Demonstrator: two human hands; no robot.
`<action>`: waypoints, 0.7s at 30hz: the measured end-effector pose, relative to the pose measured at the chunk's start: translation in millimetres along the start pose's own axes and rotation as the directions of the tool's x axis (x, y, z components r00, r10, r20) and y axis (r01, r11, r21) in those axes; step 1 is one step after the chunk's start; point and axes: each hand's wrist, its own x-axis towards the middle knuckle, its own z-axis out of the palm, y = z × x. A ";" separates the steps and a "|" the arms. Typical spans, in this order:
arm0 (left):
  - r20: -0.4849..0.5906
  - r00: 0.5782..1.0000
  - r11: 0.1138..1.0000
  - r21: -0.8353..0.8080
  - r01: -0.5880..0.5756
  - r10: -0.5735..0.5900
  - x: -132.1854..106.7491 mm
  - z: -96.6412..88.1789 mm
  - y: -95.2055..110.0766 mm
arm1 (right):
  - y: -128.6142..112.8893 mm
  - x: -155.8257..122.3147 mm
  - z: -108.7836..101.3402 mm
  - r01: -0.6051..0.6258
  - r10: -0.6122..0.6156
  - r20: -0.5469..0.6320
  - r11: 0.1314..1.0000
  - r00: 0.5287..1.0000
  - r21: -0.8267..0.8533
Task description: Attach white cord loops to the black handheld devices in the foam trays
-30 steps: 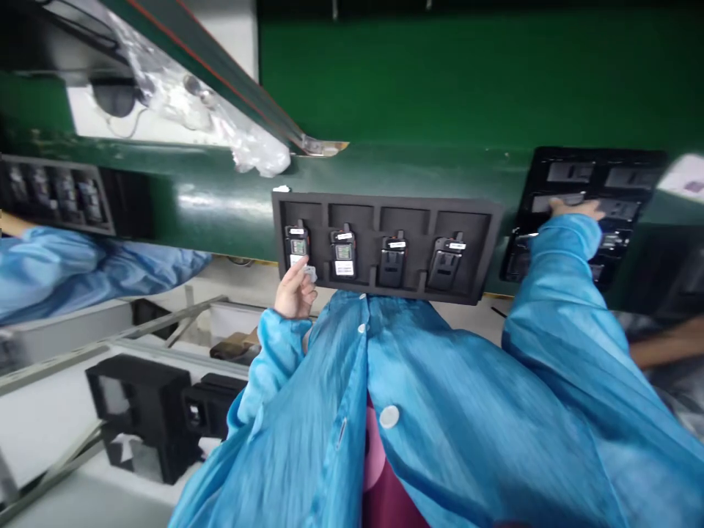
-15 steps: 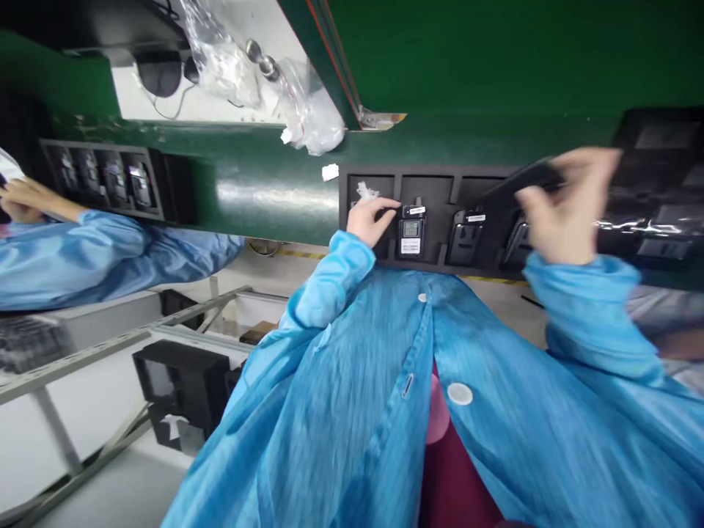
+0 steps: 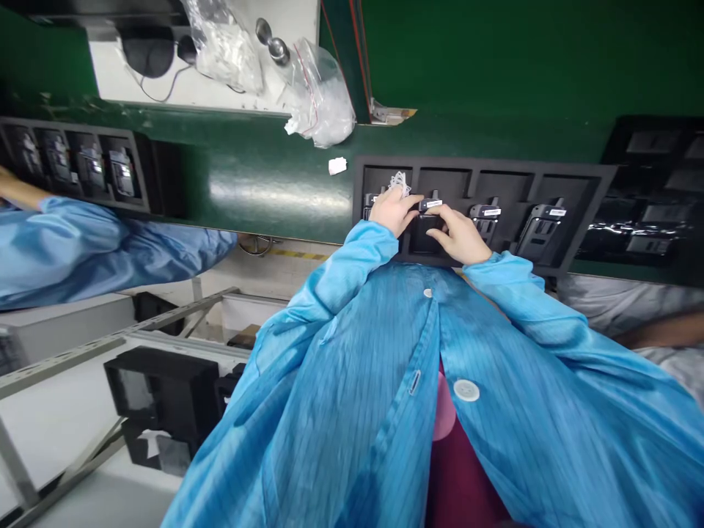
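Observation:
A black foam tray [image 3: 583, 220] holds several black handheld devices with white labels at their tops. Two of them, a device [image 3: 487, 220] and another device [image 3: 539, 231], lie to the right of my hands with their recessed backs facing up. My right hand [image 3: 459, 233] pinches a flat black cover [image 3: 426, 235] over the device in the second compartment. My left hand [image 3: 393, 210] has its thumb and fingers closed at the left edge of that same device. Beneath my left hand, a device at the tray's left end is mostly hidden, and a bundle of white cord [image 3: 400, 181] shows above the fingers.
A white scrap [image 3: 337, 166] and a clear plastic bag [image 3: 324, 103] lie left of the tray. More black trays [image 3: 654, 183] stand at the right. Another person's sleeve [image 3: 99, 242] reaches toward a similar tray [image 3: 144, 176] at the left. A metal bracket [image 3: 390, 114] sits behind.
My right hand has come left and down from above the tray's right side, bringing the black cover to the second device. My left hand has shifted slightly right with the view.

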 end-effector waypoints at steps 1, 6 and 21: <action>0.005 1.000 1.000 0.001 0.005 -0.005 0.2 -0.3 0.3 | 0.2 1.8 0.7 0.010 -0.010 -0.009 1.000 1.000 0.000; 0.014 0.999 0.999 -0.028 0.030 -0.029 1.4 0.3 0.4 | 5.6 4.8 4.0 0.056 -0.056 0.013 0.998 0.998 -0.041; -0.036 0.997 0.997 -0.033 0.070 -0.071 -6.3 1.3 5.6 | 1.6 -19.6 26.1 0.010 -0.067 -0.111 0.895 0.992 -0.445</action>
